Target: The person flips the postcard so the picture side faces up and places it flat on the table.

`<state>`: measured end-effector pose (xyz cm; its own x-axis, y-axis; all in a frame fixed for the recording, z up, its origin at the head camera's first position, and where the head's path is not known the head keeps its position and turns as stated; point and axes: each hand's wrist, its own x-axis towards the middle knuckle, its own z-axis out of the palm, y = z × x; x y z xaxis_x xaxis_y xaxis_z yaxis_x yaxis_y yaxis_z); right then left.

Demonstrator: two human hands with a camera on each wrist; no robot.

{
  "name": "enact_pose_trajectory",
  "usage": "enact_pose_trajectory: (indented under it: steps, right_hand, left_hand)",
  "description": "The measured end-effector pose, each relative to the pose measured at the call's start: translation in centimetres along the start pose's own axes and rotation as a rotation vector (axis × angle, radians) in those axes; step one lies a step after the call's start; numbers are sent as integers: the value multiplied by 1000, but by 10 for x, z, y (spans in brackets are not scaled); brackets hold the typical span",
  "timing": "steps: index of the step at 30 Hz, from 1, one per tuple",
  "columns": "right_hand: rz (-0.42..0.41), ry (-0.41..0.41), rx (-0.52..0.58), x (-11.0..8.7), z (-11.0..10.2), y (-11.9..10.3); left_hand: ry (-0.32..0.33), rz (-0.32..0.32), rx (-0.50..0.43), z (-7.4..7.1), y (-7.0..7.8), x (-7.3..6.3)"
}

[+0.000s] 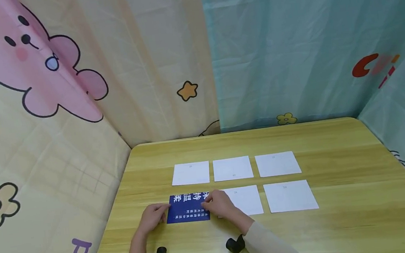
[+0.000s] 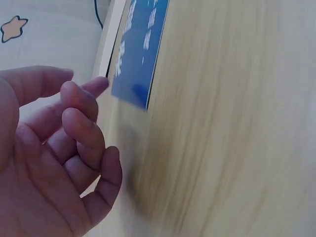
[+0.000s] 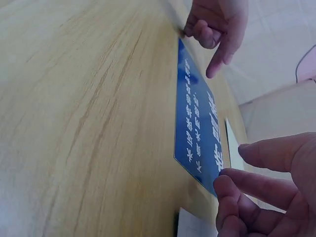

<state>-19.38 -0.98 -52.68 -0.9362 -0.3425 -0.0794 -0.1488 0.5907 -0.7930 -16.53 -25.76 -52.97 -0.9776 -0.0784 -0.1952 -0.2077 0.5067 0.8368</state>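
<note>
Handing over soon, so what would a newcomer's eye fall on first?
The dark blue card, at the near row's left end between the two hands, would likely stand out. Then come five white cards to its right and beyond it, and the big pink cartoon figure at the head view's upper left.

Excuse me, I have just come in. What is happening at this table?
A person's bare left hand and right hand are at opposite ends of a dark blue rectangular card with white writing, on a yellowish wooden table. Neither hand appears to pinch it. Five white rectangular cards lie nearby: three in the farther row, two right of the blue card.
</note>
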Motion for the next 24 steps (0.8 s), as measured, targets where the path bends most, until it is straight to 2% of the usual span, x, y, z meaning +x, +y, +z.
enact_pose_trajectory:
  steps: [4,10,16,21,24]
  right_hand:
    - [-20,47,36,-4,-5,7]
    - [-40,97,74,-13,-19,22]
    - [32,133,162,-30,-39,42]
    - [122,208,224,-47,-53,59]
    - [175,266,233,-56,-63,67]
  left_hand:
    - [37,11,-132,15,12,-7]
    - [-2,46,-282,47,36,-14]
    - [-46,84,-280,74,48,-17]
    - [-51,60,-275,85,49,-17]
    - [-72,69,-277,90,50,-17]
